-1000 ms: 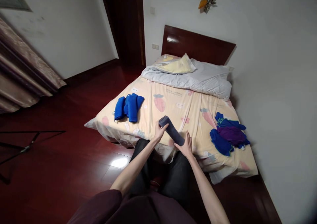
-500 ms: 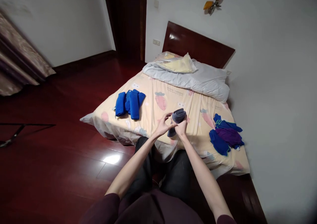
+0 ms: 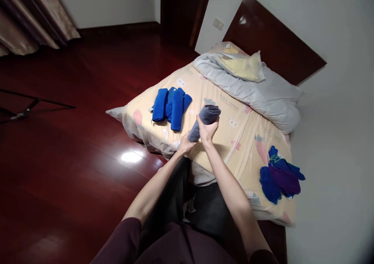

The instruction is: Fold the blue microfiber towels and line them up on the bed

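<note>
A rolled grey towel (image 3: 206, 118) is held tilted above the bed, its coiled end pointing up and away from me. My right hand (image 3: 209, 130) is wrapped round its upper part, the thumb along its left side. At the lower end, my left hand (image 3: 187, 142) grips the roll, with some of its fingers hidden beneath. Just left of the grey roll, several rolled blue towels (image 3: 177, 110) lie together on the bed, some across others.
The bed (image 3: 230, 143) has a patterned peach sheet. Crumpled blue cloths (image 3: 270, 184) and a purple cloth (image 3: 284, 180) lie at its right edge. A grey quilt (image 3: 245, 88) and yellow pillow (image 3: 244, 67) are near the headboard (image 3: 274, 38). A dark stand leg (image 3: 35, 100) is on the floor at left.
My view has turned left. The grey towel roll has come nearer the blue rolls and its side now shows. My left hand has slid from beside its top to its lower end.
</note>
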### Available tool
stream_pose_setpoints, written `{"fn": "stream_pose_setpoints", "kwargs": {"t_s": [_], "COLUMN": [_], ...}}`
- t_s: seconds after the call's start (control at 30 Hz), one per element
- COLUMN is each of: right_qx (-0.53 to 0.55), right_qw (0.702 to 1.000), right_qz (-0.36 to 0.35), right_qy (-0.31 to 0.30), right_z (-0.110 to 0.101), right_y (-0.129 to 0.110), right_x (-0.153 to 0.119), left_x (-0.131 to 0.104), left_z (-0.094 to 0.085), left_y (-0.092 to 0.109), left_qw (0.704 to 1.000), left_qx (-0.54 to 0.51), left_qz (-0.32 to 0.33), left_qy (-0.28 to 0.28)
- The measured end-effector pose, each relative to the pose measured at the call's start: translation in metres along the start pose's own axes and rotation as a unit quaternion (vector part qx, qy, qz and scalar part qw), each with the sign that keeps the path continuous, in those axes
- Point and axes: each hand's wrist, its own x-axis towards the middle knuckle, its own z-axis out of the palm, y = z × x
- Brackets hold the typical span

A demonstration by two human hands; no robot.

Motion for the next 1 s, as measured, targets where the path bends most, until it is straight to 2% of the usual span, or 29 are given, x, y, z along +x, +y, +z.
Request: {"fn": "stream_pose_setpoints", "kwargs": {"t_s": [0.2, 0.37, 0.5, 0.73, 1.0], "right_qx": [0.023, 0.038, 0.027, 0.023, 0.012], "right_qw": [1.0, 0.998, 0.999, 1.0, 0.998], "right_qz": [0.011, 0.017, -0.009, 0.011, 0.054], "right_qy": [-0.017, -0.036, -0.027, -0.015, 0.0], "right_z": [0.034, 0.047, 0.053, 0.058, 0.064], "right_y": [0.026, 0.045, 0.054, 0.055, 0.048], "right_x": [0.028, 0.036, 0.033, 0.037, 0.036], "left_x": [0.041, 0.056, 0.062, 0.071, 0.077], "left_z": [-0.005, -0.011, -0.017, -0.023, -0.032], "left_y": [-0.011, -0.025, -0.032, -0.029, -0.03], "left_qw": [0.994, 0.99, 0.988, 0.986, 0.987], "left_qx": [0.101, 0.124, 0.137, 0.147, 0.156], "left_qz": [0.037, 0.038, 0.036, 0.038, 0.017], "left_qy": [0.031, 0.047, 0.055, 0.067, 0.045]}}
